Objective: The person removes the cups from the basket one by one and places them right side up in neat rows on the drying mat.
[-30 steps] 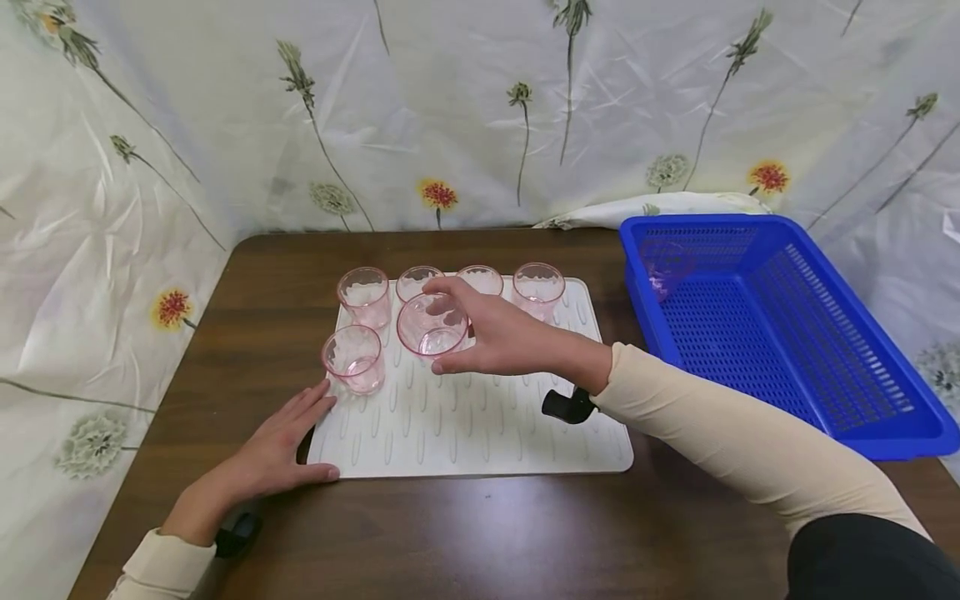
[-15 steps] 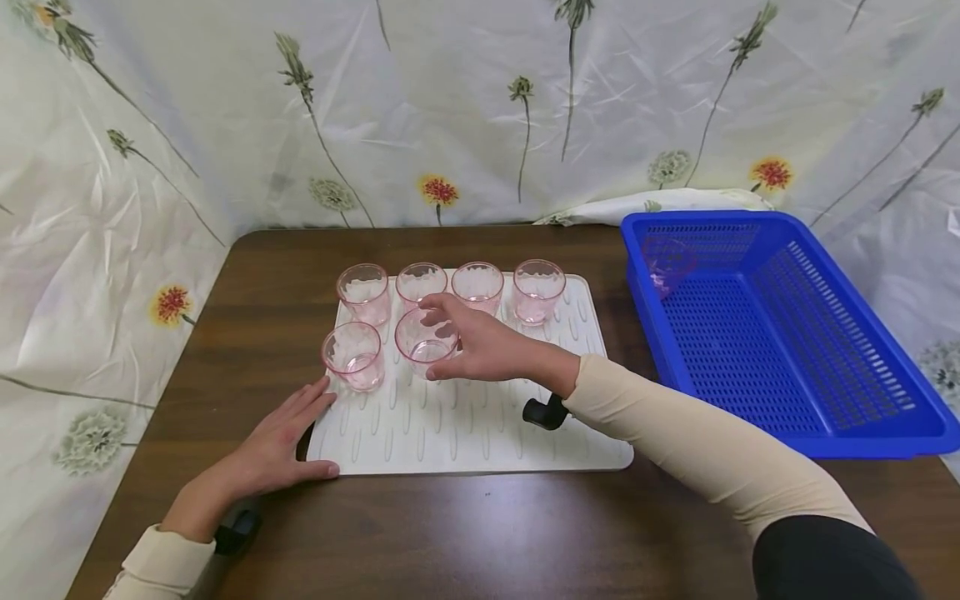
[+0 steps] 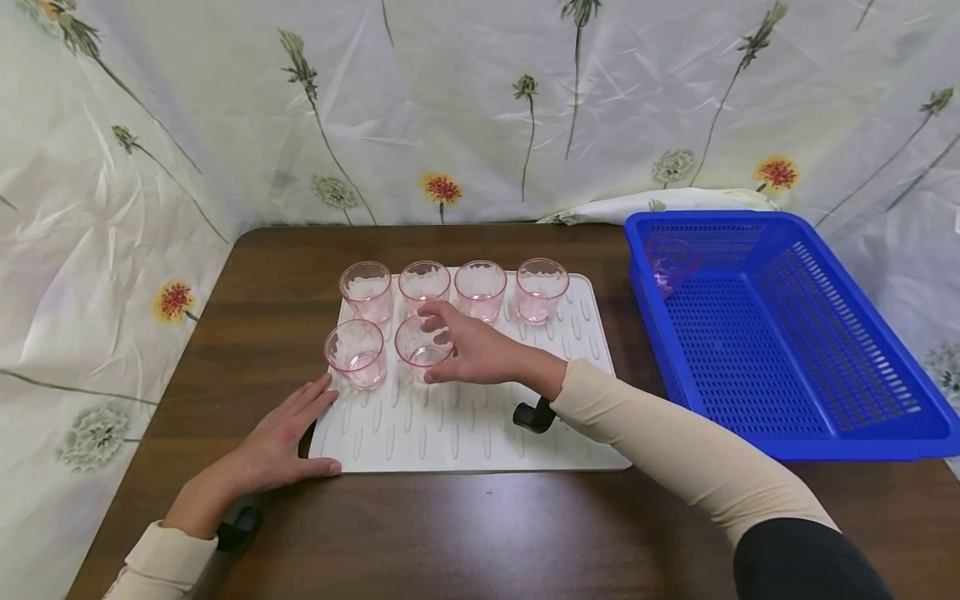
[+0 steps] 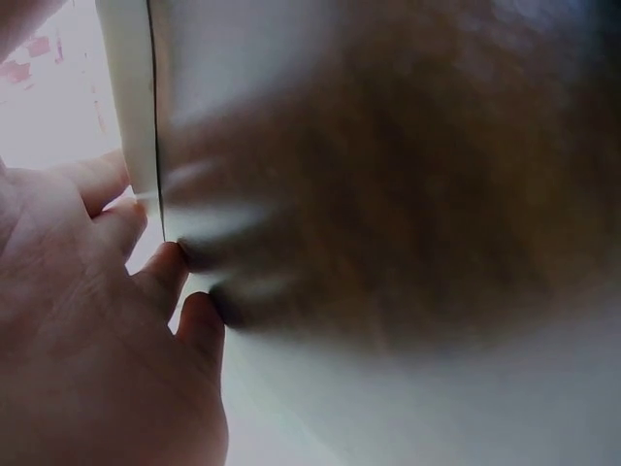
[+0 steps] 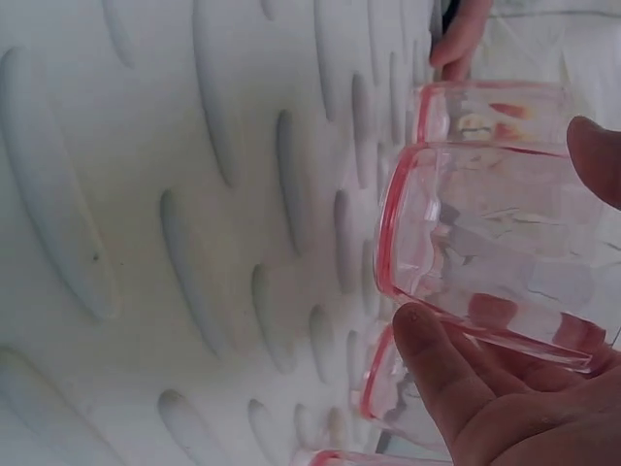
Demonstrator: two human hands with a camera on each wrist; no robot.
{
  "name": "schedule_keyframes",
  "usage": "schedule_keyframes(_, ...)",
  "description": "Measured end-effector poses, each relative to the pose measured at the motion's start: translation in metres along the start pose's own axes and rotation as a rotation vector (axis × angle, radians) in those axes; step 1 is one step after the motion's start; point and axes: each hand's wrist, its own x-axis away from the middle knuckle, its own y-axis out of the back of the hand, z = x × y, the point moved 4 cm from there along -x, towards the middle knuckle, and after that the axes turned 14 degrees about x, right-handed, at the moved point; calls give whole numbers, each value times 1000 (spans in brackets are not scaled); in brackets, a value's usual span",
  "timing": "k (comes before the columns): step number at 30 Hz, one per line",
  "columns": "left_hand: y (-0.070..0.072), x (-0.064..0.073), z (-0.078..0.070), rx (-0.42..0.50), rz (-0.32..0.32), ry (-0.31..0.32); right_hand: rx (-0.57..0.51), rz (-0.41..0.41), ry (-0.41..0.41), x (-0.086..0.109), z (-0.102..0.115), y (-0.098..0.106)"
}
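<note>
My right hand [image 3: 480, 348] holds a clear pink-rimmed plastic cup [image 3: 422, 360] upright at the white drying mat [image 3: 465, 442], thumb in front and fingers behind. Close up in the right wrist view, that cup [image 5: 495, 228] appears at or very near the mat's ridged surface. To its left stands another such cup [image 3: 358, 358], and a row of several more [image 3: 480, 292] lines the mat's back edge. At the mat's left edge my left hand [image 3: 266, 450] rests with spread, mostly straight fingers. The left wrist view has those fingers [image 4: 165, 282] touching the edge.
A blue perforated basket [image 3: 678, 379] stands at the right of the brown wooden table [image 3: 480, 533]. One pink-rimmed cup [image 3: 671, 267] leans in its back left corner. Behind the table hangs a flowered curtain [image 3: 480, 108].
My right hand has lowered the cup toward the mat, in front of the back row and beside the front-left cup. The left hand has stayed at the mat's edge.
</note>
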Motion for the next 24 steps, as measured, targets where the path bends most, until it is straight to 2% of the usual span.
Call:
schedule_keyframes(13,-1,0,0,11,4,6,16,-11,-22,-10,-7,-12)
schedule_keyframes(24,0,-1,0,7,1,3,33,-26,-16,-12,-10,-10)
